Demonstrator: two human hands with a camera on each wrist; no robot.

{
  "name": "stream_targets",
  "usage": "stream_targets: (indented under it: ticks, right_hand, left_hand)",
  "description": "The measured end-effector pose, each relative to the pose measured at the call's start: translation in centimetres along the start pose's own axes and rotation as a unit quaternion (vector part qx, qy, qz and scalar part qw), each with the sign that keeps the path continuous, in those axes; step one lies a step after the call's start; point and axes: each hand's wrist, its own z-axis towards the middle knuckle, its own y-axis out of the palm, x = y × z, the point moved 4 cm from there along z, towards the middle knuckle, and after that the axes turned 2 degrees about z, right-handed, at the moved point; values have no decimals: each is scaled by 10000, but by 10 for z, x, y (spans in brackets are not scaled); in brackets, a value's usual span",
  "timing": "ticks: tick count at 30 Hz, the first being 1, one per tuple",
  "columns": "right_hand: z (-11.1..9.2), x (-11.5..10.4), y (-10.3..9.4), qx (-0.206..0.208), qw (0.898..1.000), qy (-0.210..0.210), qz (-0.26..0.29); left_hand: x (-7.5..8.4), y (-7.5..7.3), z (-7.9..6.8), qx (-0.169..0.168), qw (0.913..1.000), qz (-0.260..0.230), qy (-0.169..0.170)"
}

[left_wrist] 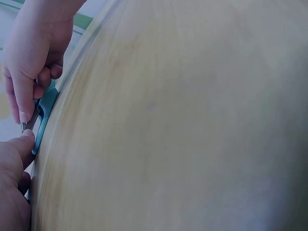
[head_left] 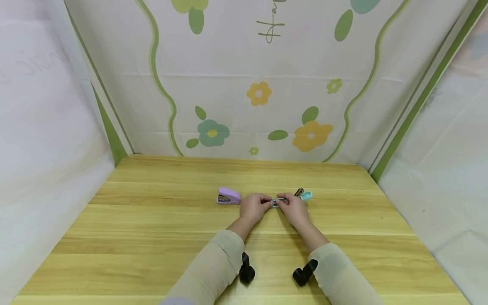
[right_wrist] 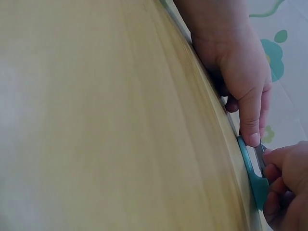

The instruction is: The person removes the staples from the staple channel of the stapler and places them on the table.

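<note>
A teal stapler [head_left: 306, 195] lies on the table, opened up, its top handle swung back to the right and its metal inner part raised. My left hand [head_left: 251, 208] pinches the front end of the stapler's metal staple channel [right_wrist: 260, 156] between thumb and finger. From the other side, my right hand [head_left: 295, 211] grips the same channel with thumb and fingertips, close to the left fingertips. The teal base [left_wrist: 40, 132] runs beneath the fingers. Whether loose staples are between the fingertips, I cannot tell.
A purple stapler [head_left: 229, 196] stands just left of my left hand. The wooden table [head_left: 152, 250] stretches out around both arms, and a flower-printed cloth [head_left: 236, 114] hangs behind its far edge. Black wrist cameras [head_left: 247, 273] sit at both sleeves.
</note>
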Motion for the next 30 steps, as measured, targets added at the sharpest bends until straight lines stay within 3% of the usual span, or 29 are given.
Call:
stream_targets:
  ticks: [11,20,30]
  right_hand:
    - [-7,12,-20,-101,9995,-148,268]
    - [-19,49,-41,-496,9972,-278,477]
    - [-29,62,-48,-608,9975,-304,-176]
  left_hand:
    - [1,-1,-2,43,10000,-6,42]
    - [1,-1,-3,58,10000,-57,-2]
    - [3,-3,-5,52,9999,-121,-23]
